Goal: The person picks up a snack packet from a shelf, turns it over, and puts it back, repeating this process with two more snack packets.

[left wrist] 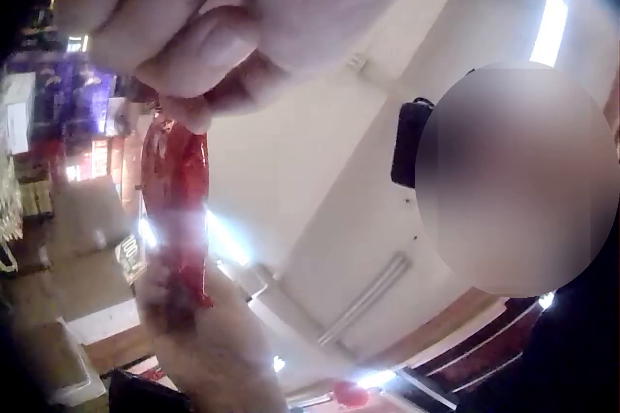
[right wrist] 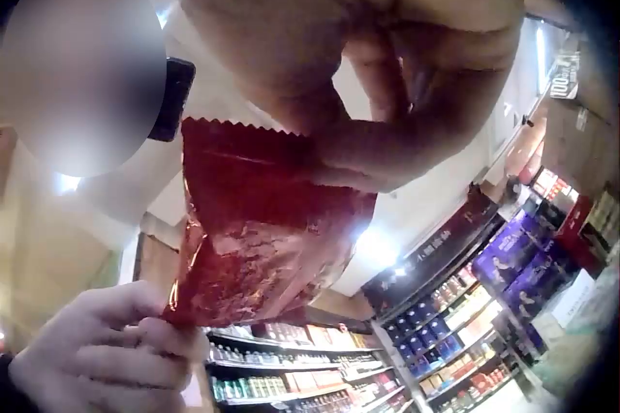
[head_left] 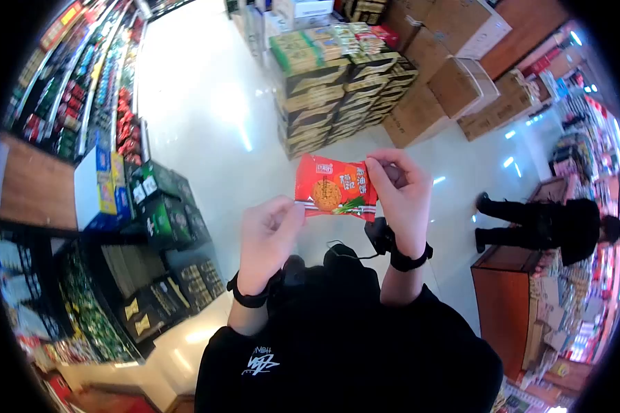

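Observation:
A red biscuit packet (head_left: 329, 184), printed with a round biscuit and green scallions, is stretched between both hands in front of the body. My left hand (head_left: 270, 233) pinches its lower left corner, fingers curled in. At the opposite upper corner, my right hand (head_left: 405, 196) grips the packet between thumb and fingers. The right wrist view shows the packet's zigzag edge (right wrist: 242, 127) just by the right fingers, and the left hand (right wrist: 107, 350) at the far corner. Seen nearly edge-on in the left wrist view, the packet (left wrist: 179, 200) hangs below the left fingers.
Stacked cartons (head_left: 324, 103) with bagged goods on top stand ahead, beside brown boxes (head_left: 455, 89). Stocked shelves (head_left: 83, 76) and dark green boxes (head_left: 169, 206) line the left. A person in black (head_left: 558, 224) stands on the right by a wooden counter (head_left: 499, 303).

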Demonstrator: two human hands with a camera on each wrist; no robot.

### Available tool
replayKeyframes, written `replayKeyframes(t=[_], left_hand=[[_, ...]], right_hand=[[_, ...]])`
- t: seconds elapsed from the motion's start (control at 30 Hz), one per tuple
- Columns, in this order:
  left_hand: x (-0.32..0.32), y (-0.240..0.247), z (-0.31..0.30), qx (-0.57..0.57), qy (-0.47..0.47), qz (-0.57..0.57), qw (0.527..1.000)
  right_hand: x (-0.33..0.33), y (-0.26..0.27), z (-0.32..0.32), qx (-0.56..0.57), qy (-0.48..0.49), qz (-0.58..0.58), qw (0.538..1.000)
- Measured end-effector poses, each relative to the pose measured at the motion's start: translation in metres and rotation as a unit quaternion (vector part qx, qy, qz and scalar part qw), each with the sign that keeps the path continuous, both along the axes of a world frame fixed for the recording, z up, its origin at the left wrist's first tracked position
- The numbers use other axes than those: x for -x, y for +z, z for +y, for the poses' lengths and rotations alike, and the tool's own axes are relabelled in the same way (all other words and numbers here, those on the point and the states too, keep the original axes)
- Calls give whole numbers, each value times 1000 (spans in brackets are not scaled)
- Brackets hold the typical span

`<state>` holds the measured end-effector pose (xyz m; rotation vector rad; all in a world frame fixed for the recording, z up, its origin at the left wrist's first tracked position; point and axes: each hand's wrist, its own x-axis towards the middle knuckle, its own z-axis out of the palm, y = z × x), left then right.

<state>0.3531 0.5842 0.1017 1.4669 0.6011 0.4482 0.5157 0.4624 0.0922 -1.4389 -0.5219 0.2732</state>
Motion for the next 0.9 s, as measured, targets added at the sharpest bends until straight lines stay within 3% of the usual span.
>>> replayKeyframes(t=[0.33,0.7,0.9], left_hand=[[-167,-42,18,-65,-140,22,988],[-393,-52,-34,-106,-107,57,987],[-467,-60,-41,-119,-82,69,987]], right_hand=[[-132,-38,-23,58,-146,-9,987],[-361,-50,-63,5,-159,-36,987],[-438,-55,-69,23,-130,-13,991]])
